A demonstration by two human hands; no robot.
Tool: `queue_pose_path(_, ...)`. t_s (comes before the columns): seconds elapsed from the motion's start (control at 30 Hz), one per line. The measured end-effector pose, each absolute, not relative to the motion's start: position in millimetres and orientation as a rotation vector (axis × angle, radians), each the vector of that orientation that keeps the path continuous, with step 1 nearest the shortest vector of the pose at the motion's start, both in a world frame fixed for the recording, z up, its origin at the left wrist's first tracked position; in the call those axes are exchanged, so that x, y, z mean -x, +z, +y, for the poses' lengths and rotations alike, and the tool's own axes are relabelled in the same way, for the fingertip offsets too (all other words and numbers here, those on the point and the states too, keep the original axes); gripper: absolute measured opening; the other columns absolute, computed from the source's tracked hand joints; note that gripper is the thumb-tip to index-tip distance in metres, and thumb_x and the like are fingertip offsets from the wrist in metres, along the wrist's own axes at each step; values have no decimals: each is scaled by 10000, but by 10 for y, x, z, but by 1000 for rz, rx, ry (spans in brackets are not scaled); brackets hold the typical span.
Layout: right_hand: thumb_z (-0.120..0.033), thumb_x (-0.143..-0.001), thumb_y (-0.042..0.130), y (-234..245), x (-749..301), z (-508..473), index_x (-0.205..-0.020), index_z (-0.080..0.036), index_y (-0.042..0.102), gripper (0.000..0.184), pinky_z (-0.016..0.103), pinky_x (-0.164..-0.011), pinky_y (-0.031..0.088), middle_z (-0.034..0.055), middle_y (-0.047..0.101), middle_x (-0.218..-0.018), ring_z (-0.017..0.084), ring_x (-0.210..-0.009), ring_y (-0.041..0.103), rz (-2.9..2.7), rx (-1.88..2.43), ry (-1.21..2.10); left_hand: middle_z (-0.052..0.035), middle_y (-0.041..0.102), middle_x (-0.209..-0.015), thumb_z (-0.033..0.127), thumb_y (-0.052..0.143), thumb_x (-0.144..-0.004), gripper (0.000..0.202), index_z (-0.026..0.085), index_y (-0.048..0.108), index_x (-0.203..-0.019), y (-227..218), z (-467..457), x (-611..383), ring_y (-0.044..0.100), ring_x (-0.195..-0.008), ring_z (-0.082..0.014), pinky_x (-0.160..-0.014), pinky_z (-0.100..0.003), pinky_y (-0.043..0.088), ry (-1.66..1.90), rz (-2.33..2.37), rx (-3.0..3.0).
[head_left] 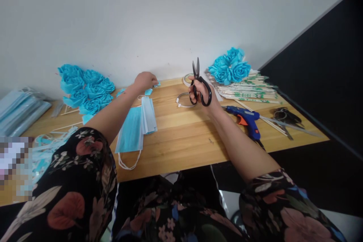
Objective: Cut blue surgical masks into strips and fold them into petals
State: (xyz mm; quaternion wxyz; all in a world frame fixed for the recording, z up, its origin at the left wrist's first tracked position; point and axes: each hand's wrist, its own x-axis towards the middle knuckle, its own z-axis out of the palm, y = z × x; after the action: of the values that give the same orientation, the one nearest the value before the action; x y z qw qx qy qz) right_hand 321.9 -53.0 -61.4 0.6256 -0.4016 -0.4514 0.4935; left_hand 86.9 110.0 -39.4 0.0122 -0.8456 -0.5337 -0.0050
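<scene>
My right hand [200, 92] holds black-handled scissors [196, 75] upright above the table, their blades slightly parted. Near the wall, my left hand [146, 80] is closed, its fingertips at a small blue piece [157, 84] that they partly cover. Another blue scrap [148, 92] lies just below that hand. Closer to me are a blue face mask [129, 130] with white ear loops and a folded pale-blue mask [149, 115] overlapping its edge. A thin ring of wire or cord [184, 105] with white tags lies beside the scissors.
Blue fabric flowers [92, 89] stand at left, with more blue flowers [228, 66] on wrapped sticks [249, 90] at right. A blue glue gun [246, 117] and keys [286, 115] lie right. Packaged masks [21, 111] and cut scraps [47, 151] occupy the left. The wall [170, 15] borders the table [176, 143].
</scene>
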Motion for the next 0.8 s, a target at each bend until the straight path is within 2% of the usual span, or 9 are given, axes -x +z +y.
queue_pose_path(0.1, -656, -750, 745, -614, -3223, -526, -1151, -214, 609, 612, 186, -416, 374, -22, 609, -755, 69, -520, 525, -1025, 913, 1138, -68, 783, -986, 304, 559, -861, 287, 238, 802, -1000, -268, 1094, -759, 684, -909, -230, -721, -297, 444, -39, -1643, 2635)
queue_pose_path(0.37, -663, -714, 761, -627, -3206, -530, -1134, -221, 624, 624, 186, -404, 368, -25, 610, -737, 69, -504, 513, -1021, 931, 1143, 1, 787, -992, 254, 606, -779, 368, 307, 782, -1098, -278, 919, -638, 690, -856, -178, -680, -232, 428, 285, -1573, 2680)
queue_pose_path(0.53, -669, -724, 748, -635, -3208, -529, -1139, -223, 617, 623, 189, -401, 371, -24, 615, -735, 72, -500, 518, -1031, 943, 1138, -23, 789, -953, 218, 598, -742, 318, 271, 786, -994, -306, 845, -654, 694, -896, -211, -672, -243, 421, 359, -1551, 2590)
queue_pose_path(0.7, -679, -705, 762, -629, -3205, -521, -1130, -219, 613, 643, 186, -398, 367, -29, 614, -724, 70, -494, 512, -1026, 924, 1143, -42, 781, -971, 229, 541, -807, 294, 229, 770, -992, -156, 813, -766, 693, -871, -202, -690, -263, 422, 110, -1558, 2647)
queue_pose_path(0.8, -677, -714, 753, -629, -3208, -514, -1131, -226, 603, 632, 185, -408, 372, -33, 609, -732, 70, -510, 518, -1036, 920, 1146, -53, 777, -1002, 225, 516, -841, 290, 216, 762, -994, -150, 798, -936, 694, -917, -219, -774, -296, 440, -63, -1374, 2693)
